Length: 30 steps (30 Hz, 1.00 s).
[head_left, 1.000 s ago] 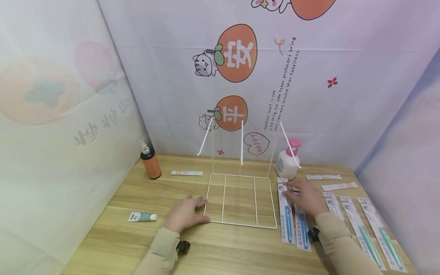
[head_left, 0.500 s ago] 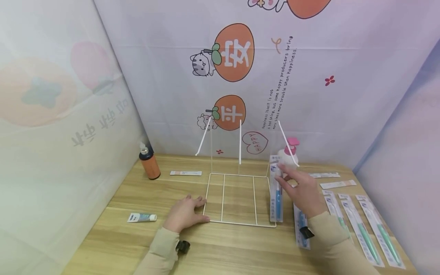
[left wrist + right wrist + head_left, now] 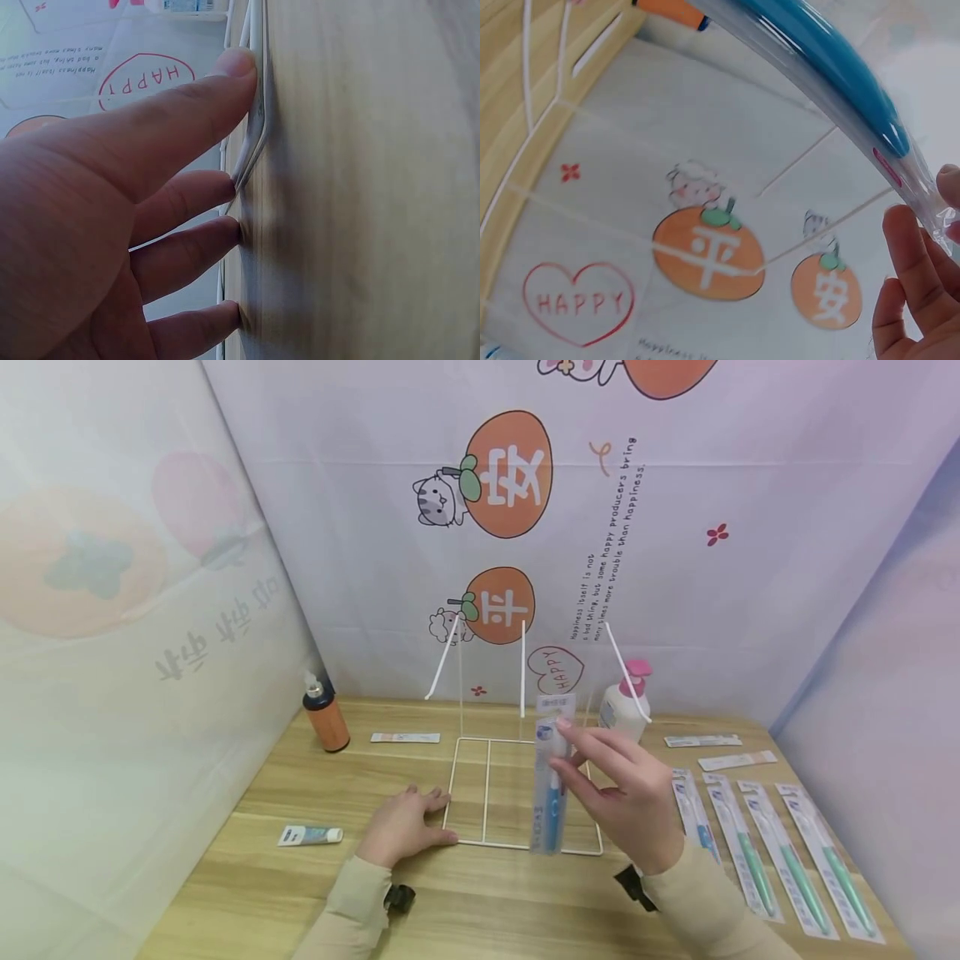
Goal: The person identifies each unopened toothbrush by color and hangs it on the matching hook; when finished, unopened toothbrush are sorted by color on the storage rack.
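My right hand (image 3: 600, 777) pinches a packaged blue toothbrush (image 3: 550, 785) near its top and holds it upright in the air over the base of a white wire rack (image 3: 487, 793). The right wrist view shows the same blue toothbrush (image 3: 832, 67) in its clear pack, held by my fingertips (image 3: 907, 270). My left hand (image 3: 408, 822) lies flat on the wooden table (image 3: 262, 877), its fingers pressing the wire rack's front left corner. In the left wrist view my straight fingers (image 3: 187, 112) touch the rack's white wire (image 3: 255, 112).
Several packaged toothbrushes (image 3: 780, 852) lie in a row at the right. A pump bottle (image 3: 624, 706) stands behind the rack, an orange bottle (image 3: 324, 714) at the back left. A small tube (image 3: 311, 835) lies at the left, and flat packets (image 3: 405, 737) near the back.
My right hand has picked the blue toothbrush pack up off the table at the right and carried it left and up, over the rack's base. The left hand has stayed put.
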Each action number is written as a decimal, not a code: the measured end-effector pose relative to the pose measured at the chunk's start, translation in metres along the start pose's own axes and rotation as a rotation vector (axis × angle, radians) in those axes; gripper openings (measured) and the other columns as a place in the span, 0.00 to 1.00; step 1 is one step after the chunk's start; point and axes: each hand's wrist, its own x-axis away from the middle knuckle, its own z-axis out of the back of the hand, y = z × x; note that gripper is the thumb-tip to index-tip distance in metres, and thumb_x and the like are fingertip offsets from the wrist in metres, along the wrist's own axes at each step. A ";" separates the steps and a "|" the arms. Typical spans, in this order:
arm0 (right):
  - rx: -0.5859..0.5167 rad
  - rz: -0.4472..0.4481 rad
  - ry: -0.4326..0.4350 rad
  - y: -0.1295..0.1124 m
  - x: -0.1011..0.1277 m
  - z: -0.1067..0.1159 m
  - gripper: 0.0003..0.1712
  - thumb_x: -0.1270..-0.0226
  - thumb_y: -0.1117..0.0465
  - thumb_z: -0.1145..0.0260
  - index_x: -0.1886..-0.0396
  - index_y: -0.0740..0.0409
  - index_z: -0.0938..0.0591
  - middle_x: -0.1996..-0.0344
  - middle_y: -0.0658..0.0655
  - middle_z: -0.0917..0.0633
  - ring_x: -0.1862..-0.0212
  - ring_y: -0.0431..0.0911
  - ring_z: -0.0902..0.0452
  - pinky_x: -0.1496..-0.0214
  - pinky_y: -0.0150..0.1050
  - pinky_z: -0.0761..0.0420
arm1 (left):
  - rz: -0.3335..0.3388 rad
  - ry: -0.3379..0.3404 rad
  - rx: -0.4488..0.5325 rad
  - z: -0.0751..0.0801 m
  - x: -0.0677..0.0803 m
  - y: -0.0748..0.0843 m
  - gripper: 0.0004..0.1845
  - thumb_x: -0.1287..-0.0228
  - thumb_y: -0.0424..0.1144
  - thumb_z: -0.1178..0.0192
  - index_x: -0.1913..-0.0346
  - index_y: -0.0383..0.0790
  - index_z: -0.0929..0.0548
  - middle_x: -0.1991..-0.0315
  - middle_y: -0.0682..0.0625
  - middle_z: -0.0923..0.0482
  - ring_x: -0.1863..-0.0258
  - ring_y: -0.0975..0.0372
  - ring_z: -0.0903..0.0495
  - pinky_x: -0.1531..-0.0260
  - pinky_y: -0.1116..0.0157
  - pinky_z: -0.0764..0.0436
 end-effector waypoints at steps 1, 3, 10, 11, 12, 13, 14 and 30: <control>-0.014 0.011 0.001 -0.004 -0.002 -0.003 0.22 0.22 0.51 0.28 0.49 0.68 0.09 0.63 0.61 0.09 0.74 0.46 0.16 0.71 0.30 0.16 | 0.000 0.000 0.000 0.000 0.000 0.000 0.39 0.41 0.64 0.22 0.30 0.49 0.14 0.28 0.49 0.21 0.25 0.32 0.32 0.30 0.35 0.28; -0.036 0.027 -0.004 -0.010 -0.005 -0.008 0.21 0.22 0.52 0.28 0.48 0.68 0.09 0.63 0.61 0.09 0.73 0.46 0.16 0.70 0.31 0.15 | 0.000 0.000 0.001 0.000 0.000 0.000 0.39 0.41 0.64 0.22 0.30 0.49 0.14 0.28 0.49 0.21 0.25 0.32 0.32 0.30 0.35 0.29; -0.065 0.019 -0.030 -0.009 -0.002 -0.022 0.20 0.21 0.54 0.28 0.45 0.67 0.10 0.59 0.61 0.09 0.71 0.48 0.14 0.67 0.31 0.14 | -0.006 0.002 -0.005 -0.002 0.000 -0.001 0.39 0.42 0.65 0.22 0.30 0.50 0.14 0.28 0.50 0.21 0.25 0.32 0.31 0.31 0.35 0.28; -0.060 0.014 -0.034 -0.008 -0.001 -0.023 0.20 0.21 0.54 0.28 0.44 0.66 0.10 0.59 0.61 0.09 0.71 0.48 0.14 0.67 0.31 0.14 | -0.006 0.001 -0.005 -0.003 0.000 -0.001 0.40 0.42 0.65 0.22 0.30 0.50 0.14 0.28 0.50 0.21 0.25 0.32 0.31 0.31 0.35 0.27; -0.057 0.010 -0.035 -0.006 0.001 -0.024 0.19 0.21 0.54 0.28 0.44 0.66 0.10 0.59 0.61 0.09 0.71 0.48 0.14 0.68 0.30 0.14 | -0.007 0.001 -0.006 -0.003 0.000 -0.001 0.40 0.42 0.65 0.22 0.30 0.50 0.14 0.28 0.50 0.21 0.25 0.32 0.31 0.31 0.35 0.27; -0.051 0.007 -0.035 -0.005 0.002 -0.025 0.19 0.21 0.54 0.28 0.44 0.65 0.10 0.59 0.61 0.09 0.71 0.48 0.14 0.68 0.31 0.14 | -0.006 0.001 -0.005 -0.003 0.000 -0.001 0.40 0.42 0.65 0.22 0.30 0.50 0.14 0.28 0.50 0.20 0.25 0.32 0.31 0.32 0.35 0.27; -0.041 0.004 -0.038 -0.004 0.003 -0.026 0.20 0.21 0.53 0.28 0.43 0.64 0.10 0.59 0.60 0.08 0.71 0.48 0.14 0.68 0.31 0.14 | -0.006 0.000 -0.005 -0.003 0.000 -0.001 0.40 0.42 0.65 0.22 0.30 0.50 0.14 0.28 0.49 0.20 0.25 0.32 0.31 0.32 0.35 0.27; 0.005 -0.221 -0.170 0.038 0.009 -0.050 0.30 0.39 0.74 0.19 0.36 0.60 0.14 0.42 0.61 0.13 0.65 0.50 0.07 0.68 0.33 0.11 | 0.001 -0.002 0.002 0.001 0.001 0.001 0.38 0.41 0.63 0.22 0.31 0.49 0.14 0.28 0.48 0.20 0.25 0.31 0.32 0.31 0.33 0.29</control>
